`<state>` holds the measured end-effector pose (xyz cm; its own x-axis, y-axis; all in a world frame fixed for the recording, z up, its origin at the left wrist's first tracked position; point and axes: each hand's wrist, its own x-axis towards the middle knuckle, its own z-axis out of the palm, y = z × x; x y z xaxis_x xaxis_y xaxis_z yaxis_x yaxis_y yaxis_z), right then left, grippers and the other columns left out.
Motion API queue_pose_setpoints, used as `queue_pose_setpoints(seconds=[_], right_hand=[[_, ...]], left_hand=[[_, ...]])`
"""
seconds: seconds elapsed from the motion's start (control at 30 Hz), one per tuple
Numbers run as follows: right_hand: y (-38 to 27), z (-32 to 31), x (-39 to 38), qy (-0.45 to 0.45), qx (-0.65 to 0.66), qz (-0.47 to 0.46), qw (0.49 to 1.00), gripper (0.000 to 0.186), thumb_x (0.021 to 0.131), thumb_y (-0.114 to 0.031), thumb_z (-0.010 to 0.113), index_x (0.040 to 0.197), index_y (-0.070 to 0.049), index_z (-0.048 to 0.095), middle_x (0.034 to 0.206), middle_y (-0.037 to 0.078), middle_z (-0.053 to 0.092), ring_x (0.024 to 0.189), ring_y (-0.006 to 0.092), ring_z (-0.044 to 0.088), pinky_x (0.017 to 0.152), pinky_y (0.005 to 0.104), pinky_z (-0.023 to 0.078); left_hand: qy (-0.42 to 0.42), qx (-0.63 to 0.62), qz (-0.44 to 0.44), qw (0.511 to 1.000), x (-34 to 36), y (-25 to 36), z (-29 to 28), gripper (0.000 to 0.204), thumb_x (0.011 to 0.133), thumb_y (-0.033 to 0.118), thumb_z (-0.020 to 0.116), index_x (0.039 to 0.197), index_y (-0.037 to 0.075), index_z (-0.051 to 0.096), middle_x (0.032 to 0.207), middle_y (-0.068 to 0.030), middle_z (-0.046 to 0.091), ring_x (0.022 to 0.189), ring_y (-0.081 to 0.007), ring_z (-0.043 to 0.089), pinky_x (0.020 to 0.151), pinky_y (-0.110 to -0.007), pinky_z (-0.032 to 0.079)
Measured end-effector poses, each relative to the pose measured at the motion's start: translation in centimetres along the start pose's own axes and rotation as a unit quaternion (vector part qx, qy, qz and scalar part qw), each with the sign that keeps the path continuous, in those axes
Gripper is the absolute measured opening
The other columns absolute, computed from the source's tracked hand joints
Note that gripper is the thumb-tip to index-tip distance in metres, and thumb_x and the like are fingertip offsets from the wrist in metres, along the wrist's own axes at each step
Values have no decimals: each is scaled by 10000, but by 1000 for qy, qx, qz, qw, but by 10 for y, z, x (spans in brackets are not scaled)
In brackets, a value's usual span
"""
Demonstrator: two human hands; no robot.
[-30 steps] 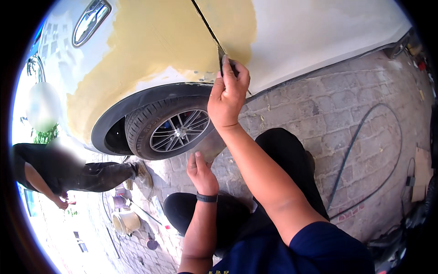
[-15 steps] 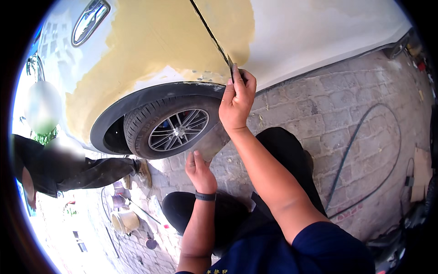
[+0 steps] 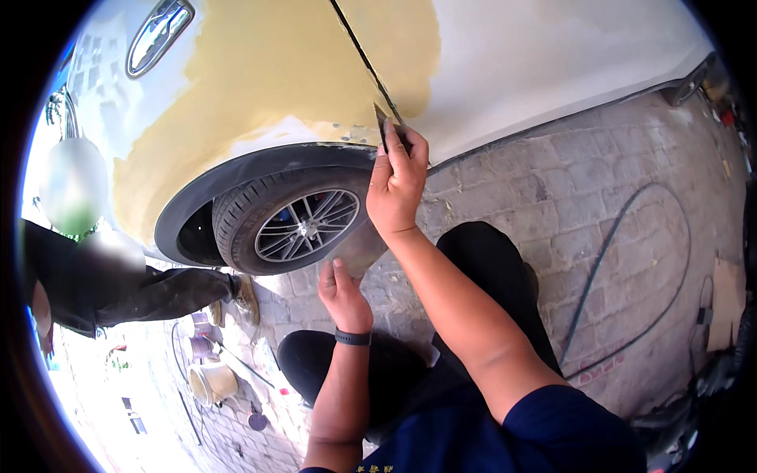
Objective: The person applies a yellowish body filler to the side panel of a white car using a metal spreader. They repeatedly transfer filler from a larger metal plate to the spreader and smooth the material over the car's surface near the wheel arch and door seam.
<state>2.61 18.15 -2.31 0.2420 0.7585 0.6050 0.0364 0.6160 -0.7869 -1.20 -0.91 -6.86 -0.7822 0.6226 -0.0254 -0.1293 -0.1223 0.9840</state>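
Note:
My right hand [image 3: 397, 193] is raised by the car's wheel arch, pinching a thin dark scraper [image 3: 382, 126] seen nearly edge-on. The scraper's tip lies at the tan filler [image 3: 260, 79] spread over the white car panel, just left of the dark door gap [image 3: 359, 49]; whether it touches cannot be made out. Lower down, my left hand [image 3: 347, 299], with a dark band at the wrist, grips a flat grey-brown plate [image 3: 359, 251] between thumb and fingers. The plate is in front of the wheel [image 3: 307, 227] and blends with the paving behind it.
Another person's dark-trousered leg [image 3: 173, 296] is at the left, near the car. A pale bucket [image 3: 211, 384] and other pots stand on the brick paving [image 3: 544, 197] at lower left. A black hose [image 3: 607, 252] loops on the right, near cardboard [image 3: 725, 303].
My right hand has shifted slightly left and down with the scraper, whose tip has gone from the door gap to the filler left of it. My left hand stays nearly still.

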Motion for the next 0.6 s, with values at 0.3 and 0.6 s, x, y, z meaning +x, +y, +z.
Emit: queue_pose_setpoints(seconds=[0.3, 0.6], right_hand=[[-2, -66, 22, -61, 50, 123, 989, 204, 1046, -79, 607, 1194, 23, 704, 1087, 155, 685, 972, 327, 681, 890, 397, 536], [35, -90, 37, -149, -50, 40, 987, 231, 1004, -67, 638, 1205, 9, 725, 1090, 167, 718, 999, 360, 704, 889, 405, 543]], left_hand=[[39, -11, 3, 999, -2, 11, 4, 267, 1145, 237, 532, 1075, 3, 640, 1031, -27, 679, 943, -104, 646, 871, -331, 591], [40, -8, 0, 999, -8, 15, 4, 287, 1146, 249, 544, 1134, -14, 658, 1043, -23, 685, 943, -98, 617, 885, -329, 572]])
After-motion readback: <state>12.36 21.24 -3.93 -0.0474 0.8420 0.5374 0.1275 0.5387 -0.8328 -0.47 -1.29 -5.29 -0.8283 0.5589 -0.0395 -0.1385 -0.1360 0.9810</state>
